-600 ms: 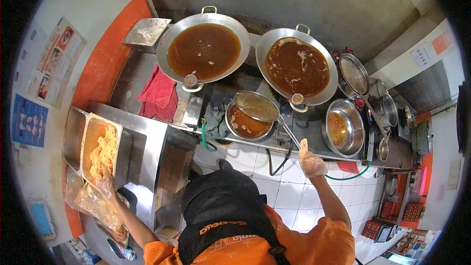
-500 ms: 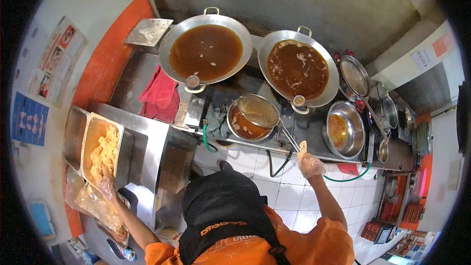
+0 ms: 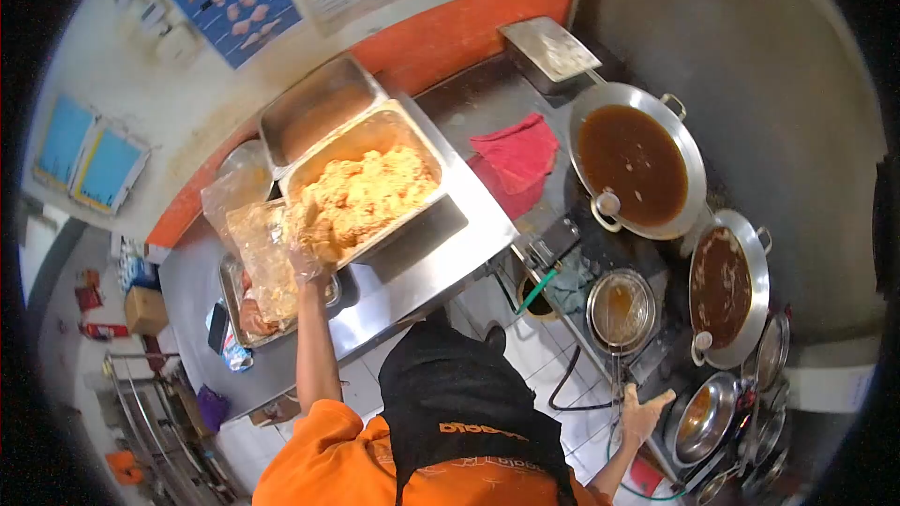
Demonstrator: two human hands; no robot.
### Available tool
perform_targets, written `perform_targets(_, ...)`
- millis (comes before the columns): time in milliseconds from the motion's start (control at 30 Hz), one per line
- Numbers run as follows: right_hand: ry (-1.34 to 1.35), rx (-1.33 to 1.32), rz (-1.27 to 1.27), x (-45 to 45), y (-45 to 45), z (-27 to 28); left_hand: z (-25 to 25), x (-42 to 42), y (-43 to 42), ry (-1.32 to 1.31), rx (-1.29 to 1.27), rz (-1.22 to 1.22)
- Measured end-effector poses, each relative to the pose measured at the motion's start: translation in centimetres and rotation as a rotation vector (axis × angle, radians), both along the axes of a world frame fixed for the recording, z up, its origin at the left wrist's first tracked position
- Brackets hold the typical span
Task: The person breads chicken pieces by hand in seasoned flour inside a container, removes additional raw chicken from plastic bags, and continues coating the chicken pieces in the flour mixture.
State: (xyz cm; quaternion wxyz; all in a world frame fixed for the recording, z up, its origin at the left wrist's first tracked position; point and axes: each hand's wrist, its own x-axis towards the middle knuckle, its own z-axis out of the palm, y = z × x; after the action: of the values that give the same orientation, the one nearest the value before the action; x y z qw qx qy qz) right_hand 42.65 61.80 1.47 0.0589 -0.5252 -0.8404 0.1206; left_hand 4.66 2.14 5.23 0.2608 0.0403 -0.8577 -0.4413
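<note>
In a clear plastic glove, my left hand (image 3: 307,260) is at the near left corner of a metal pan (image 3: 427,126) of orange-yellow breading (image 3: 370,187). Its fingers blend into the coated lumps there, so their grip is hidden. Beside it lies a clear plastic bag (image 3: 258,234) over a shallow tray (image 3: 234,333) with reddish raw pieces. On the other side, my right hand (image 3: 640,420) is held out with thumb and finger apart, tips coated pale yellow. It is near the handle of a strainer (image 3: 619,314) resting over a pot.
Two wide pans of brown oil, one at the back (image 3: 633,164) and another at right (image 3: 727,290), stand on the stove. A steel bowl (image 3: 698,422) sits by my right hand. A red cloth (image 3: 516,159) lies between the counter (image 3: 403,267) and stove.
My view has turned left toward the breading pan. My left hand remains at its near edge. The strainer now sits level over the pot; my right hand's fingers have spread.
</note>
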Motion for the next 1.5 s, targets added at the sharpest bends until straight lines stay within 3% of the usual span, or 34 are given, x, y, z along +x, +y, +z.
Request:
perform_targets(33,0.012,0.078,-0.011,-0.8,0.1,0.8,1.9,0.8,1.7,0.002,0.072,0.033)
perform_targets(100,0.374,-0.110,0.034,-3.2,0.6,1.2,5.0,1.1,3.9,-0.054,1.360,-0.096)
perform_targets(167,0.603,-0.396,0.108,-9.2,-2.8,5.8,4.3,0.4,3.4,-0.126,1.577,-0.028)
perform_targets(200,0.533,-0.192,0.344,-12.7,-3.8,6.5,4.4,0.0,3.6,-0.160,1.671,0.034)
perform_targets(233,0.478,0.047,0.549,-16.3,-4.9,7.1,6.9,-0.7,4.8,-0.169,1.646,-0.013)
perform_targets(300,0.669,-0.254,0.544,-23.7,-10.5,7.7,3.3,-1.8,3.5,-0.221,1.688,0.019)
perform_targets(333,0.698,-0.482,0.592,-27.8,-15.1,10.8,3.7,-2.1,3.2,-0.249,1.735,0.010)
perform_targets(367,0.668,-0.343,1.031,-31.6,-16.7,10.7,4.2,-2.5,3.1,-0.278,1.781,0.000)
perform_targets(400,0.669,-0.605,0.941,-35.4,-21.7,12.7,4.6,-2.9,2.8,-0.305,1.827,-0.012)
perform_targets(467,0.441,-0.911,1.061,-42.7,-26.4,12.0,1.9,-3.5,2.2,-0.294,1.863,0.027)
perform_targets(533,0.367,-0.986,1.337,-49.3,-31.8,11.6,1.5,-4.1,2.0,-0.307,1.854,0.069)
perform_targets(567,0.433,-0.696,1.699,-51.9,-33.7,11.0,0.8,-4.4,2.0,-0.320,1.836,0.119)
perform_targets(633,0.260,-0.419,1.919,-58.2,-36.2,6.1,-2.2,-5.1,2.3,-0.349,1.800,0.220)
perform_targets(667,-0.003,-0.412,1.897,-61.0,-37.8,4.8,-2.8,-5.7,2.5,-0.363,1.780,0.269)
perform_targets(733,-0.528,-0.369,1.801,-65.0,-41.1,2.7,0.4,-6.6,3.5,-0.455,1.731,0.409)
perform_targets(833,-0.791,-0.326,1.840,-67.3,-44.4,-2.9,-2.7,-7.4,3.3,-0.480,1.744,0.419)
perform_targets(867,-0.476,-1.157,1.586,-66.9,-43.2,-6.8,-5.0,-7.7,3.1,-0.493,1.725,0.446)
perform_targets(967,-0.750,-1.337,1.652,-65.9,-44.9,-5.9,-10.8,-8.6,2.8,-0.407,1.828,0.490)
perform_targets(1000,-0.665,-1.267,1.703,-64.4,-44.3,-5.9,-8.0,-9.4,3.4,-0.475,1.808,0.585)
perform_targets(1067,-0.452,-1.097,1.821,-64.3,-44.5,-5.2,-7.9,-11.4,2.6,-0.471,1.744,0.568)
perform_targets(1133,-0.523,-0.776,1.846,-63.4,-45.0,-1.3,-12.8,-9.1,2.9,-0.402,1.670,0.413)
perform_targets(1167,-0.555,-0.619,1.844,-62.8,-45.3,1.4,-11.6,-8.9,2.8,-0.485,1.607,0.420)
perform_targets(1200,-0.513,-0.683,1.735,-61.8,-45.7,4.7,-8.4,-8.2,3.2,-0.577,1.552,0.432)
perform_targets(1300,-0.446,-0.374,1.876,-59.5,-45.7,9.8,-4.9,-8.1,2.9,-0.439,1.644,0.296)
perform_targets(1400,-0.794,-0.420,1.935,-60.2,-45.5,15.1,-0.4,-6.2,2.4,-0.308,1.840,0.134)
perform_targets(1467,-1.085,-0.385,1.870,-62.0,-44.8,15.0,1.6,-5.8,2.1,-0.380,1.968,0.144)
perform_targets(1500,-1.095,-0.270,1.970,-62.6,-43.9,14.0,1.2,-6.0,2.1,-0.355,1.950,0.141)
